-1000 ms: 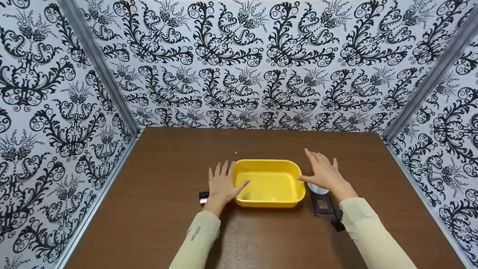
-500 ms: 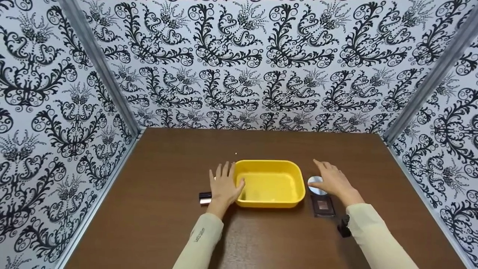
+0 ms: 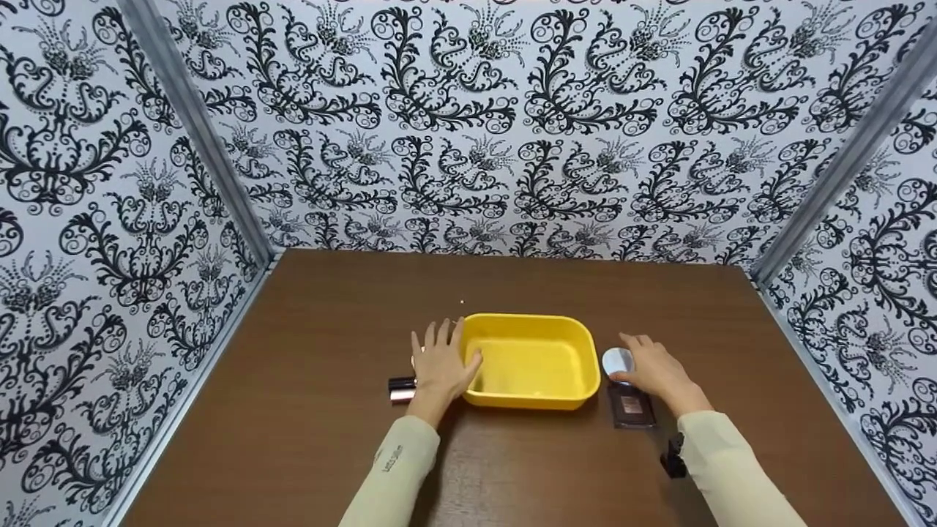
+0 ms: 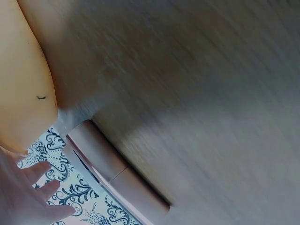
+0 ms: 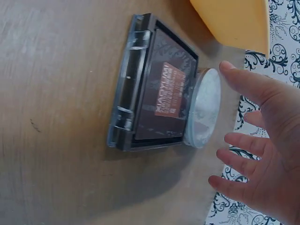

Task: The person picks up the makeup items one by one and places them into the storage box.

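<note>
A yellow plastic tub (image 3: 531,359) stands mid-table. My left hand (image 3: 441,369) is at its left rim, fingers spread and straight; whether it touches the rim cannot be told. Partly hidden beside that hand lie a dark tube (image 3: 401,383) and a shiny pink cosmetic tube (image 4: 117,168). To the tub's right, my right hand (image 3: 659,372) reaches over a small round case (image 5: 205,108) with a pale, shiny top. In the right wrist view its thumb and fingers are apart around the case, holding nothing. A dark square makeup palette (image 5: 161,91) with a clear lid lies against the round case.
The brown table (image 3: 329,315) has patterned walls (image 3: 468,132) at its back and sides. A small black object (image 3: 673,457) shows by the right sleeve, perhaps on the wrist. A tiny white speck lies behind the tub.
My right hand has moved from the tub's right rim rightward and nearer, down over the round case, its fingers drawing closer together. My left hand has stayed almost in place.
</note>
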The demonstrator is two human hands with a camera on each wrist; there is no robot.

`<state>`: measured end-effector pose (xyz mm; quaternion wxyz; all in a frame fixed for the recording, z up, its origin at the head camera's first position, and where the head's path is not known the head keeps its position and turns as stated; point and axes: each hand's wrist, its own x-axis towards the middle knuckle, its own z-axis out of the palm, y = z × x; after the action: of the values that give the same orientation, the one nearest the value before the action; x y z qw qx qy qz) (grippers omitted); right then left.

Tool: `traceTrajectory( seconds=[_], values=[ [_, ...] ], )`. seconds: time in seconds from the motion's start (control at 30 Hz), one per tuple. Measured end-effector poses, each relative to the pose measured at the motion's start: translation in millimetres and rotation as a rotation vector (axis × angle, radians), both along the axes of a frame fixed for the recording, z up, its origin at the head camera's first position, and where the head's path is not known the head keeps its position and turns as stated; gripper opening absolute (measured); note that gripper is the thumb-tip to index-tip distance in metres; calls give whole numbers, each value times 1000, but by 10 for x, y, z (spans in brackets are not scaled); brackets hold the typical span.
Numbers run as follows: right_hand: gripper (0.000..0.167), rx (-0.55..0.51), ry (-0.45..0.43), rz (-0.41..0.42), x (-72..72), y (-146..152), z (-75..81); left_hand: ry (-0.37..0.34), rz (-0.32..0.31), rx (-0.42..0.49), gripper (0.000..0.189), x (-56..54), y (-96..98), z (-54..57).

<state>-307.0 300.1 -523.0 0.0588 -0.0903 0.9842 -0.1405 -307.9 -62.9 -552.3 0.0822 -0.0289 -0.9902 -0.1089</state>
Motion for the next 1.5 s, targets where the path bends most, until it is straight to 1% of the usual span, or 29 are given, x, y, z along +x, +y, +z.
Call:
traceTrajectory(
  seconds=[0.23, 0.37, 0.53, 0.8, 0.93, 1.07, 1.17, 1.37, 1.5],
  values=[
    [80, 14, -29, -34, 32, 40, -82, 1, -6, 2, 68, -2, 54, 20],
    [79, 18, -9, -47, 48, 53, -118, 9, -6, 6, 67, -11, 74, 17],
    [76, 3, 6, -63, 69, 26, -172, -7, -4, 5, 67, 0, 69, -2],
    [74, -11, -14, -94, 65, -28, -192, -13, 1, -17, 69, 13, 38, 7],
    [73, 8, 24, -82, 64, -29, -198, -17, 4, -5, 68, 12, 40, 0],
    [71, 14, 42, -70, 81, -36, -196, -24, 2, 5, 68, 13, 52, -18],
    [69, 13, 59, -57, 80, -45, -176, -25, 3, -5, 68, 5, 58, -20],
    [71, 11, 85, -43, 20, -62, -125, -26, 8, -7, 68, -19, 40, -17],
    [72, 15, 104, -47, -26, -82, -54, -19, 9, 6, 68, -29, 28, -8]
  ],
)
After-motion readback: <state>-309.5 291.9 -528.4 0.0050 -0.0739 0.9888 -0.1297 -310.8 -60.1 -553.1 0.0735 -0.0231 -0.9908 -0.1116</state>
